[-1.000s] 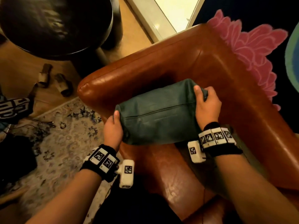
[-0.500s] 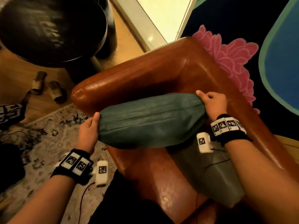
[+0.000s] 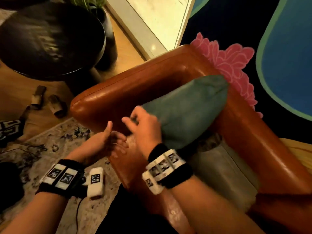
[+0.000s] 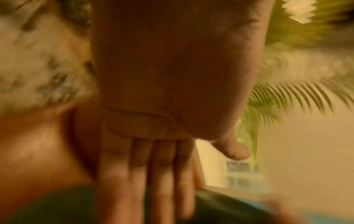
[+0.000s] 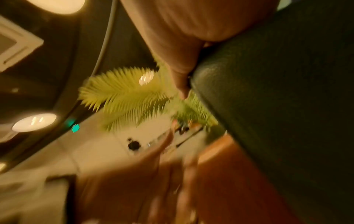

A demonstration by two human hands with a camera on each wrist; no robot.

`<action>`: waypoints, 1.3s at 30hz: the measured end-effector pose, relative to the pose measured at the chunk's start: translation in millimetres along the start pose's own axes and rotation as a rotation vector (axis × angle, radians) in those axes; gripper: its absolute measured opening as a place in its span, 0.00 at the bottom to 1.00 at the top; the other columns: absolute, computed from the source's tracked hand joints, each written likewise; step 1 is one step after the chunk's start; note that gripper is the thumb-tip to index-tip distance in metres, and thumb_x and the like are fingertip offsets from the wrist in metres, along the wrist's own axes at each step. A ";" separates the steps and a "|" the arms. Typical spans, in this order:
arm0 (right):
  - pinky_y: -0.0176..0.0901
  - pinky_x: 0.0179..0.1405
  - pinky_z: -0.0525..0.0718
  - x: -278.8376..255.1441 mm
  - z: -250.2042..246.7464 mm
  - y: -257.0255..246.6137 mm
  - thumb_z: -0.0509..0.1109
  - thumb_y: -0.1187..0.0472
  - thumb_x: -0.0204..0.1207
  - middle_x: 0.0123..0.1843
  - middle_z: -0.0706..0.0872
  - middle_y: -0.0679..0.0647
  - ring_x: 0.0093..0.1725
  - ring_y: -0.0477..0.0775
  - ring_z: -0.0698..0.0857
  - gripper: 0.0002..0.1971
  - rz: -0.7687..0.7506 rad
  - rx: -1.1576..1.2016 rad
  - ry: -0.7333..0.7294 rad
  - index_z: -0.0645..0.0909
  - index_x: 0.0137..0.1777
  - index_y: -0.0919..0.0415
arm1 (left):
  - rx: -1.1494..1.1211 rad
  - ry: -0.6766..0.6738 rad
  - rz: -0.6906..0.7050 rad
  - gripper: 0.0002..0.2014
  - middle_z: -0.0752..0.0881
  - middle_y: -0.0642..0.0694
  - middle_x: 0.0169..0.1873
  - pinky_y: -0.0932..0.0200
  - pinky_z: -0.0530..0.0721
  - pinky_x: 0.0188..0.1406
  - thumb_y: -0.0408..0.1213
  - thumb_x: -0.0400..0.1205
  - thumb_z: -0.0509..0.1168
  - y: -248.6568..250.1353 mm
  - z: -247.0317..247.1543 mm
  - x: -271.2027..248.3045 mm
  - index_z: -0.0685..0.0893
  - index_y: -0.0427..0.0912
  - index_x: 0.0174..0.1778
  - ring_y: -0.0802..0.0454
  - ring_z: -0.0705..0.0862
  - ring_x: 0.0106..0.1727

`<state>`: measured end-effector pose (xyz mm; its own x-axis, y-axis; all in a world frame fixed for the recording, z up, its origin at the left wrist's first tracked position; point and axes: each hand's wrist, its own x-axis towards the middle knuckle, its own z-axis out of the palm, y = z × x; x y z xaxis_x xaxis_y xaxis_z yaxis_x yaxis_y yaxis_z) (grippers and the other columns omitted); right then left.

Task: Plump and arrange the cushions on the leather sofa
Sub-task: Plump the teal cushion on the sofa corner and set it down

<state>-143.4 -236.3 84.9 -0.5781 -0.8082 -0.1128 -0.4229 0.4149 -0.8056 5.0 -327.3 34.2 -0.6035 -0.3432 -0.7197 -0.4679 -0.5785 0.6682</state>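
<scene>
A dark green cushion [image 3: 185,110] leans tilted in the back corner of the brown leather sofa [image 3: 128,92]. My right hand [image 3: 143,122] is at the cushion's near left edge, blurred. In the right wrist view its palm lies against the cushion [image 5: 277,106] with a straight finger along the edge. My left hand [image 3: 109,139] hovers just left of it, clear of the cushion. Its palm is turned up, its thumb raised and its fingers [image 4: 153,174] straight, holding nothing. A second grey-green cushion [image 3: 226,173] lies flat on the seat under my right forearm.
A round black table [image 3: 50,39] and a dark plant pot [image 3: 104,22] stand beyond the sofa arm. A pair of slippers [image 3: 47,102] lies on the wood floor. A patterned rug [image 3: 50,149] with a thin cable lies on the left. A painted wall [image 3: 228,61] backs the sofa.
The green cushion went from lying across the seat between both hands to leaning in the back corner. My left hand let go of it and my right hand moved to its near left edge.
</scene>
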 end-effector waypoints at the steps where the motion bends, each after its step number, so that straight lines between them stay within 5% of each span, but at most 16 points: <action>1: 0.51 0.42 0.78 -10.8 22.8 3.2 0.74 0.56 0.76 0.41 0.86 0.56 0.44 0.60 0.85 0.08 0.025 -0.019 -0.062 0.80 0.48 0.57 | -0.100 -0.066 -0.021 0.43 0.90 0.35 0.48 0.54 0.88 0.38 0.77 0.70 0.58 1.5 8.8 0.7 0.86 0.38 0.58 0.44 0.90 0.45; 3: 0.54 0.55 0.77 -27.8 52.7 16.0 0.70 0.64 0.76 0.57 0.86 0.62 0.59 0.66 0.83 0.14 0.074 -0.039 -0.194 0.78 0.62 0.61 | -0.142 0.003 -0.061 0.34 0.88 0.31 0.55 0.47 0.86 0.52 0.66 0.82 0.56 -8.2 19.9 13.9 0.84 0.35 0.62 0.39 0.88 0.53; 4: 0.55 0.58 0.77 -32.3 60.6 23.9 0.69 0.66 0.76 0.62 0.85 0.64 0.62 0.67 0.82 0.17 0.105 -0.052 -0.267 0.77 0.65 0.63 | -0.147 0.112 -0.076 0.30 0.87 0.27 0.53 0.47 0.85 0.50 0.59 0.86 0.58 -16.1 24.4 22.2 0.83 0.32 0.61 0.38 0.87 0.51; 8: 0.41 0.53 0.83 -25.4 38.7 53.8 0.70 0.68 0.76 0.52 0.90 0.61 0.54 0.61 0.88 0.14 0.205 0.032 -0.454 0.86 0.61 0.66 | -0.148 0.457 0.027 0.15 0.87 0.33 0.35 0.62 0.81 0.18 0.38 0.90 0.58 -63.9 30.4 46.4 0.80 0.26 0.57 0.48 0.85 0.26; 10: 0.47 0.57 0.83 1.6 2.8 70.4 0.70 0.65 0.75 0.53 0.89 0.62 0.54 0.64 0.87 0.14 0.129 -0.107 -0.176 0.87 0.59 0.62 | 0.008 0.550 0.112 0.16 0.85 0.29 0.41 0.58 0.80 0.18 0.42 0.90 0.59 -79.5 26.5 49.8 0.80 0.29 0.57 0.45 0.82 0.28; 13: 0.61 0.68 0.75 66.6 -64.9 95.4 0.68 0.53 0.78 0.72 0.76 0.62 0.69 0.68 0.75 0.25 0.225 -0.465 0.243 0.73 0.76 0.53 | 0.229 0.614 0.172 0.21 0.85 0.38 0.35 0.43 0.85 0.30 0.59 0.85 0.61 -82.5 17.2 45.8 0.81 0.42 0.46 0.40 0.84 0.32; 15: 0.61 0.74 0.70 110.1 -97.7 111.8 0.65 0.47 0.82 0.81 0.67 0.61 0.77 0.69 0.69 0.32 0.397 -0.437 0.200 0.62 0.84 0.55 | 0.313 0.618 0.205 0.25 0.85 0.42 0.33 0.45 0.84 0.34 0.66 0.82 0.60 -80.1 14.2 41.8 0.81 0.45 0.40 0.39 0.86 0.36; 17: 0.54 0.71 0.72 135.3 -105.1 124.5 0.62 0.45 0.85 0.78 0.75 0.66 0.75 0.68 0.74 0.30 0.432 -0.340 0.034 0.69 0.79 0.64 | 0.385 0.608 0.226 0.29 0.87 0.41 0.34 0.47 0.83 0.36 0.67 0.82 0.58 -73.6 12.8 40.1 0.83 0.42 0.38 0.40 0.87 0.38; 20: 0.52 0.55 0.76 131.6 -102.7 131.4 0.64 0.46 0.85 0.60 0.86 0.69 0.61 0.68 0.83 0.20 0.283 -0.311 0.100 0.81 0.57 0.66 | 0.332 0.623 0.236 0.40 0.89 0.38 0.35 0.39 0.87 0.42 0.76 0.76 0.55 -55.9 5.6 35.5 0.85 0.37 0.37 0.39 0.88 0.40; 22: 0.50 0.42 0.73 118.3 -113.1 138.2 0.66 0.44 0.82 0.41 0.86 0.64 0.44 0.63 0.83 0.20 0.145 -0.280 0.224 0.77 0.40 0.62 | 0.255 0.692 0.228 0.40 0.87 0.36 0.32 0.38 0.84 0.40 0.74 0.76 0.59 -46.2 -8.1 33.2 0.84 0.32 0.36 0.40 0.87 0.36; 24: 0.46 0.38 0.69 101.8 -119.1 149.2 0.69 0.42 0.79 0.33 0.81 0.56 0.37 0.56 0.79 0.21 0.141 -0.305 0.283 0.74 0.35 0.58 | 0.211 0.770 0.176 0.39 0.82 0.37 0.24 0.39 0.81 0.34 0.72 0.77 0.62 -37.2 -20.0 32.7 0.81 0.32 0.29 0.41 0.83 0.29; 29: 0.51 0.46 0.72 76.8 -101.9 171.6 0.69 0.48 0.81 0.45 0.83 0.63 0.52 0.70 0.84 0.14 0.432 -0.367 0.452 0.76 0.43 0.59 | 0.424 0.763 0.276 0.38 0.82 0.33 0.23 0.39 0.79 0.33 0.66 0.82 0.60 -4.0 3.6 40.1 0.78 0.30 0.27 0.35 0.83 0.30; 30: 0.55 0.56 0.75 69.8 -99.0 165.8 0.68 0.52 0.81 0.53 0.83 0.61 0.59 0.68 0.83 0.10 0.414 -0.400 0.529 0.78 0.50 0.58 | 0.469 0.746 0.304 0.35 0.80 0.36 0.23 0.42 0.75 0.32 0.63 0.83 0.61 -3.8 8.4 37.9 0.76 0.32 0.27 0.36 0.81 0.30; 32: 0.60 0.77 0.63 59.1 -79.6 143.2 0.66 0.56 0.81 0.71 0.79 0.59 0.76 0.62 0.74 0.16 0.211 -0.530 0.621 0.77 0.68 0.57 | 0.582 0.729 0.346 0.29 0.77 0.42 0.24 0.46 0.66 0.32 0.58 0.86 0.61 -2.1 14.5 36.7 0.73 0.37 0.29 0.38 0.79 0.33; 36: 0.56 0.84 0.59 11.4 34.7 92.3 0.58 0.56 0.84 0.81 0.73 0.61 0.84 0.59 0.67 0.25 -0.364 -0.413 0.112 0.71 0.79 0.63 | 0.579 0.658 0.357 0.19 0.80 0.44 0.34 0.48 0.69 0.38 0.51 0.88 0.60 -20.7 31.7 44.8 0.73 0.39 0.41 0.41 0.80 0.41; 39: 0.61 0.82 0.64 -3.0 81.3 99.1 0.49 0.52 0.86 0.81 0.74 0.55 0.83 0.53 0.68 0.27 -0.353 -0.475 -0.094 0.70 0.81 0.61 | 0.550 0.593 0.394 0.14 0.79 0.46 0.34 0.50 0.69 0.38 0.43 0.88 0.62 -26.3 35.1 47.1 0.75 0.34 0.45 0.42 0.80 0.41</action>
<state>-126.8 -226.7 -41.9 -0.2905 -0.9558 0.0459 -0.8563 0.2383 -0.4582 -33.8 -302.4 -10.6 -0.4239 -0.8557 -0.2966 -0.6326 0.0454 0.7731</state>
